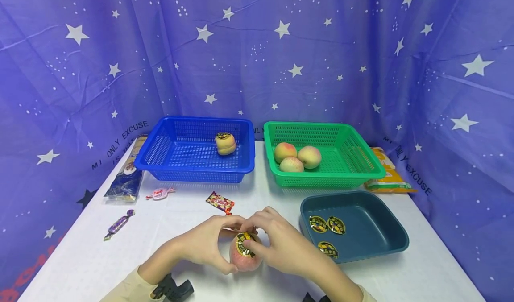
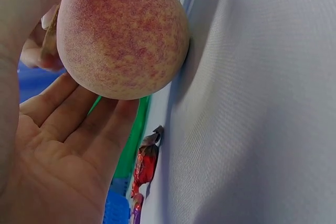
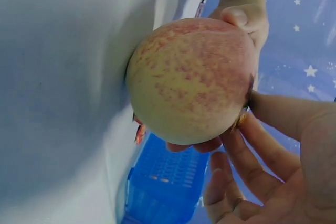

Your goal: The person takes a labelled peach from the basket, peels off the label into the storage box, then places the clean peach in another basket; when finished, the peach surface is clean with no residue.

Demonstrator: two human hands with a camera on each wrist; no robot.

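Observation:
A reddish peach point(image 1: 245, 264) sits on the white table in front of me, with a black-and-gold round sticker point(image 1: 242, 247) on its top. My left hand point(image 1: 202, 244) holds it from the side, the thumb at the near side and fingers at the far side. From the right, my right hand point(image 1: 283, 246) pinches at the sticker with thumb and forefinger. In the right wrist view, the sticker's edge point(image 3: 241, 120) stands out from the peach between thumb and finger. The left wrist view shows the peach point(image 2: 126, 40) low over the cloth.
Behind stand a blue basket point(image 1: 192, 175) with one stickered peach point(image 1: 225, 146) and a green basket point(image 1: 321, 180) with three peaches. A dark teal basin point(image 1: 369, 230) at right holds three stickers. Wrapped candies point(image 1: 220, 201) lie about; packets point(image 1: 128, 177) flank the baskets.

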